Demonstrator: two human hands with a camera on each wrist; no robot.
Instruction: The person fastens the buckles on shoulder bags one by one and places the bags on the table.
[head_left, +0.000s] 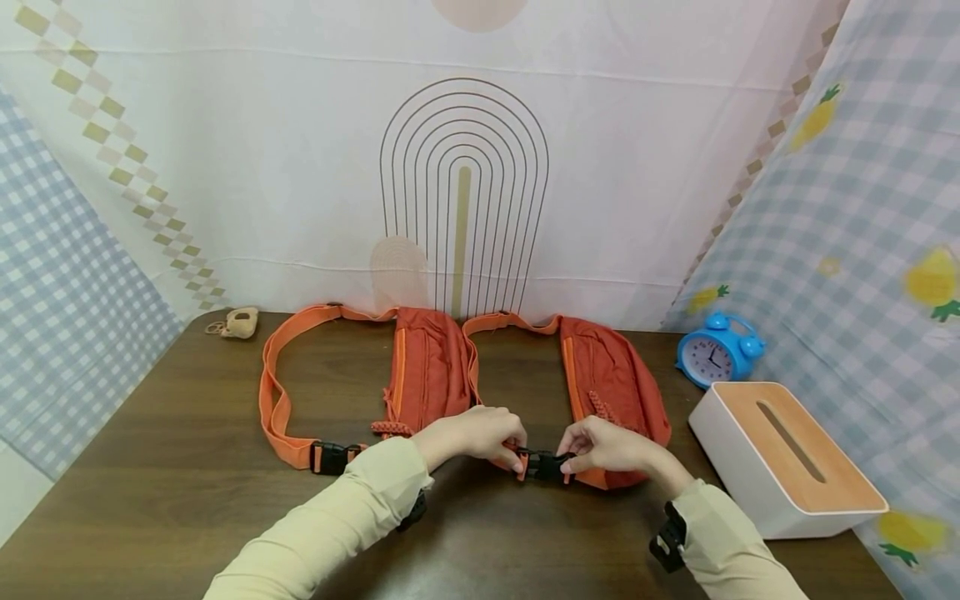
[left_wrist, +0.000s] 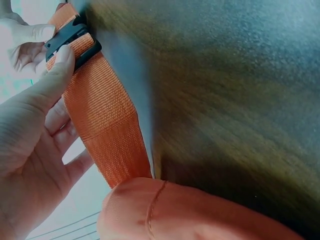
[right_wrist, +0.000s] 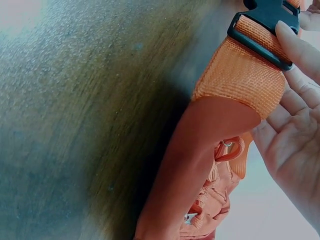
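Two red-orange waist bags lie side by side, the left bag (head_left: 433,358) and the right bag (head_left: 618,375). A black side-release buckle (head_left: 546,466) sits in front of the right bag, its halves together between both hands. My left hand (head_left: 487,433) pinches the buckle's left end where the orange strap (left_wrist: 105,115) threads through. With thumb and fingers, my right hand (head_left: 615,446) pinches its right end, beside the short orange webbing (right_wrist: 240,75) sewn to the bag. The left bag's own black buckle (head_left: 333,458) lies joined on the table, left of my left forearm.
A blue alarm clock (head_left: 716,350) stands at the back right. In front of it is a white tissue box (head_left: 742,475) with a wooden lid, near my right forearm. A small beige pouch-like item (head_left: 240,322) lies at the table's (head_left: 187,467) back left corner. Patterned cloths hang behind and beside.
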